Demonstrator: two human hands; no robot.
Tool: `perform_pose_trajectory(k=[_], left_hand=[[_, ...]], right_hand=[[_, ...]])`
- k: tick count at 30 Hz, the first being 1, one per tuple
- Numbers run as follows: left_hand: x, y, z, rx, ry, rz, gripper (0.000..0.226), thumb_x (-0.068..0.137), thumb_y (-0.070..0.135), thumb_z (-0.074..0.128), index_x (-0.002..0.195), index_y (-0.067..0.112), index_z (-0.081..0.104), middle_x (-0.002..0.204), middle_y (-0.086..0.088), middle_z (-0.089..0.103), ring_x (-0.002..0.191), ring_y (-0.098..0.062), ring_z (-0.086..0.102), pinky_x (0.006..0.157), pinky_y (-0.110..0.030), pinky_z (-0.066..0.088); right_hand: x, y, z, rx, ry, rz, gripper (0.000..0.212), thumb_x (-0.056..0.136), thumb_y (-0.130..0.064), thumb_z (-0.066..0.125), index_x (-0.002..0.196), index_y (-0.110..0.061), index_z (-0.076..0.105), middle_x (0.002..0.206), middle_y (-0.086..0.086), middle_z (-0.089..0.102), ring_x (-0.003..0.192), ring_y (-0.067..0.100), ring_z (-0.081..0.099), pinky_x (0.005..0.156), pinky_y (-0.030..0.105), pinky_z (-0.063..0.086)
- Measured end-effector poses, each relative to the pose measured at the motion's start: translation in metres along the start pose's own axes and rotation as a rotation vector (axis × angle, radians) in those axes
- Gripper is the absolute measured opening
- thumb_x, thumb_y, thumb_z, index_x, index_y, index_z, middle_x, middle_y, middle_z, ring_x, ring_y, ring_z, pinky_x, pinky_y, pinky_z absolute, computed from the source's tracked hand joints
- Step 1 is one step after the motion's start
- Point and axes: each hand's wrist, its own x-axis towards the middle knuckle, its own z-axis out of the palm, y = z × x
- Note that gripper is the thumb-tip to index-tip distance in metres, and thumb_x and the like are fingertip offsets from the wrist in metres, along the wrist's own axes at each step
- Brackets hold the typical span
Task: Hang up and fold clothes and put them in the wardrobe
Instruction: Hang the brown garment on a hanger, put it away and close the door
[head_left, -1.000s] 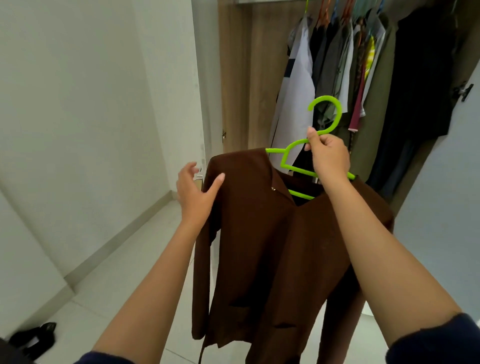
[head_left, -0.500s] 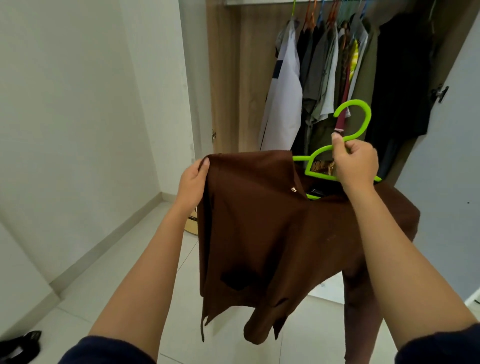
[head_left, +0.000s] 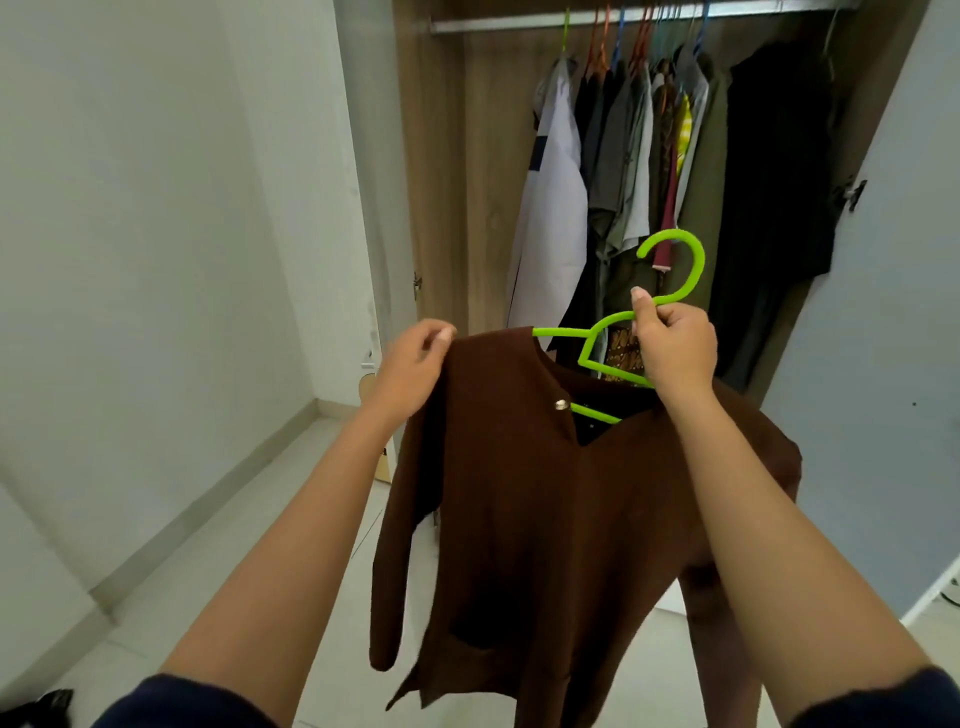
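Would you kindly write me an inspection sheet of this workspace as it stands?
Surface: pale tiled floor.
Job's things: brown top draped over green hanger, held before the open wardrobe; hung clothes fill its rail.
Clutter: dark item on the floor, lower left corner.
Grippers: left hand pinches the top's shoulder; right hand grips the hanger below its hook.
Cables: nothing seen.
Surroundings: white wall left, pale door right.
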Motion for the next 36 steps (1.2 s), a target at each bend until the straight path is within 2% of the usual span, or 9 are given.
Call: perform_pose_trajectory(k=[3, 6, 12, 17, 23, 30, 33, 35, 36], left_hand=[[-0.005, 0.009, 0.007, 0.084, -0.098, 0.128, 0.027, 0.1, 0.036, 0.037, 0.109, 0.019, 0.058, 0.099, 0.007, 0.059, 0.093, -0.005, 0.054, 0.079, -0.019, 0.043], [-0.004, 0.012, 0.009, 0.243, -0.108, 0.182, 0.035, 0.101, 0.037, 0.031, 0.098, 0.012, 0.055, 0.085, -0.005, 0.06, 0.082, -0.018, 0.056, 0.074, -0.034, 0.045], [-0.006, 0.032, 0.021, 0.335, -0.148, 0.246, 0.031, 0.103, 0.033, 0.025, 0.086, 0.012, 0.041, 0.065, 0.004, 0.042, 0.058, -0.012, 0.041, 0.056, -0.025, 0.033], [-0.002, 0.035, 0.03, 0.328, -0.133, 0.251, 0.03, 0.103, 0.033, 0.023, 0.084, 0.015, 0.038, 0.065, 0.004, 0.039, 0.059, -0.014, 0.039, 0.058, -0.033, 0.035], [0.003, 0.037, 0.035, 0.29, -0.12, 0.231, 0.031, 0.103, 0.032, 0.023, 0.081, 0.015, 0.037, 0.064, 0.004, 0.037, 0.058, -0.012, 0.036, 0.057, -0.027, 0.027], [0.01, 0.033, 0.037, 0.257, -0.048, 0.187, 0.031, 0.103, 0.031, 0.026, 0.079, 0.016, 0.039, 0.066, 0.006, 0.038, 0.062, -0.01, 0.038, 0.072, -0.031, 0.029], [0.016, 0.03, 0.029, 0.247, 0.036, 0.162, 0.033, 0.103, 0.029, 0.029, 0.073, 0.019, 0.037, 0.064, 0.007, 0.037, 0.065, -0.016, 0.04, 0.074, -0.036, 0.03], [0.021, 0.026, 0.019, 0.235, 0.088, 0.116, 0.036, 0.103, 0.029, 0.03, 0.067, 0.021, 0.032, 0.063, 0.006, 0.036, 0.067, -0.02, 0.041, 0.074, -0.037, 0.028], [0.024, 0.024, 0.014, 0.224, 0.111, 0.09, 0.037, 0.103, 0.029, 0.031, 0.066, 0.021, 0.031, 0.062, 0.006, 0.036, 0.068, -0.022, 0.041, 0.073, -0.036, 0.027]], right_hand=[[0.001, -0.007, 0.003, -0.027, -0.015, -0.012, 0.065, 0.093, -0.049, 0.046, 0.07, 0.01, 0.059, 0.064, 0.024, 0.056, 0.064, 0.036, 0.054, 0.061, 0.039, 0.044], [0.001, -0.013, 0.003, -0.051, -0.038, -0.039, 0.064, 0.094, -0.048, 0.045, 0.07, 0.009, 0.059, 0.063, 0.022, 0.055, 0.063, 0.034, 0.053, 0.059, 0.038, 0.042], [0.003, -0.022, 0.003, -0.082, -0.092, -0.084, 0.063, 0.094, -0.049, 0.046, 0.072, 0.008, 0.061, 0.06, 0.013, 0.051, 0.067, 0.039, 0.057, 0.059, 0.038, 0.043], [0.009, -0.03, 0.004, -0.123, -0.135, -0.093, 0.061, 0.093, -0.052, 0.045, 0.078, 0.004, 0.066, 0.061, 0.011, 0.054, 0.069, 0.032, 0.059, 0.066, 0.038, 0.046], [0.017, -0.04, 0.006, -0.164, -0.194, -0.13, 0.059, 0.094, -0.052, 0.043, 0.082, 0.001, 0.067, 0.06, 0.007, 0.052, 0.071, 0.03, 0.059, 0.066, 0.035, 0.042], [0.025, -0.035, 0.001, -0.002, -0.359, -0.192, 0.048, 0.091, -0.052, 0.05, 0.068, -0.014, 0.069, 0.046, -0.005, 0.045, 0.044, 0.008, 0.042, 0.055, 0.029, 0.033], [0.037, -0.022, -0.012, 0.063, -0.4, -0.203, 0.04, 0.09, -0.048, 0.055, 0.074, -0.014, 0.069, 0.06, -0.004, 0.059, 0.058, 0.002, 0.049, 0.064, 0.028, 0.039], [0.042, -0.005, -0.018, 0.005, -0.274, -0.166, 0.031, 0.087, -0.053, 0.053, 0.081, -0.026, 0.067, 0.082, -0.008, 0.067, 0.084, 0.008, 0.059, 0.086, 0.036, 0.044], [0.041, 0.006, -0.021, -0.035, -0.181, -0.13, 0.025, 0.089, -0.052, 0.05, 0.088, -0.032, 0.066, 0.094, -0.011, 0.065, 0.097, 0.011, 0.058, 0.095, 0.043, 0.04]])
